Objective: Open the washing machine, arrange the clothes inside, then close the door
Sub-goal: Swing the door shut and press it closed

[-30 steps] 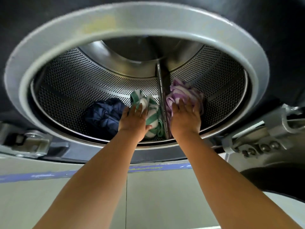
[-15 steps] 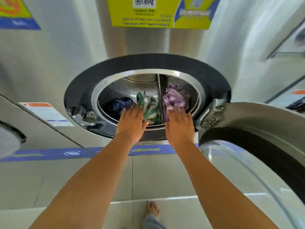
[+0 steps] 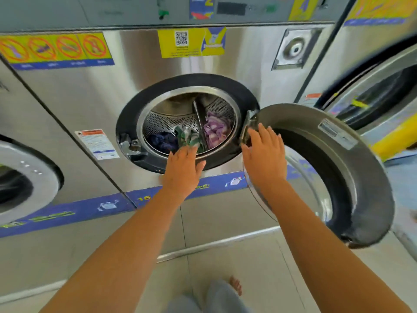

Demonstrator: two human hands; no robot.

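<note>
At drum (image 3: 171, 123) mouth: three garments lying inside, navy cloth (image 3: 163, 141) at left, green cloth (image 3: 188, 136) in middle, purple cloth (image 3: 215, 129) at right, past the paddle (image 3: 199, 123). Arranging judged complete or nearly so; closing step pending.

Left hand (image 3: 184, 168): fingers spread, palm down, hovering at lower rim of opening, fingertips near green cloth; contact not confirmable. Nothing gripped.

Right hand (image 3: 264, 154): fingers splayed, unclenched, resting on or just over hinge-side edge of door (image 3: 343, 168); firm grasp not confirmable.

Door: swung fully open to right, hinged at right edge of opening, inner face toward camera, glass bowl projecting outward. Latch plate (image 3: 129, 144) on left side of opening, opposite hinge.

Key relation: door lying right of both hands, right hand far nearer. Free edge of door farthest from opening, well right of right hand. Closing swing expected leftward about hinge; left hand to clear rim first, otherwise pinch risk.
</note>
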